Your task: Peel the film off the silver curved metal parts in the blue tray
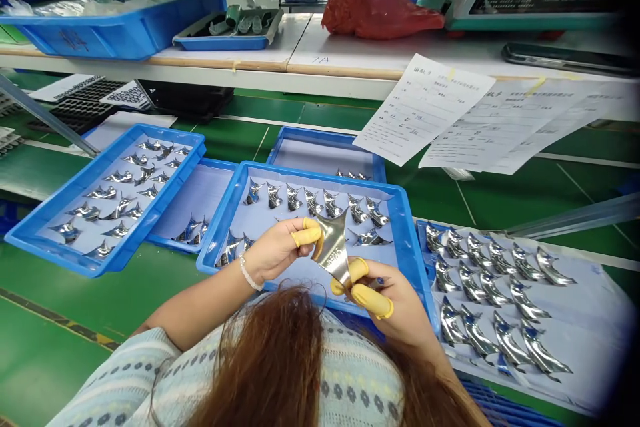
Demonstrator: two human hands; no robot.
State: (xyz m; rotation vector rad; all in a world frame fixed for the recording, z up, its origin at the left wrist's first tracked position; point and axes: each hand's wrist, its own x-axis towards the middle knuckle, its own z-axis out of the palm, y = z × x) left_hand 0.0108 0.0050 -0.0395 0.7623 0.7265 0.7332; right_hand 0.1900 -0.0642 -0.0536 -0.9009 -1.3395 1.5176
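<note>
A shiny curved metal piece with pointed corners point(332, 244) is held up in front of me, with faint lettering near its lower end. My left hand point(283, 247) pinches its left edge, yellow finger cots on the fingertips. At the lower right end, my right hand point(383, 290) grips it between thumb and fingers, which also wear yellow cots. Beneath both hands lies a blue tray point(407, 233) lined with pale sheet. Similar metal pieces point(313, 201) stand along its far side, and a few more are at its left, partly hidden by my left arm.
More metal pieces fill a tilted blue tray point(30, 230) at left and a pale-lined tray point(575, 320) at right. Paper sheets point(425, 107) hang from the shelf edge point(350, 85). On the shelf are a blue bin point(110, 30), a red bag point(375, 10), a scale point(525, 0) and a phone point(560, 57).
</note>
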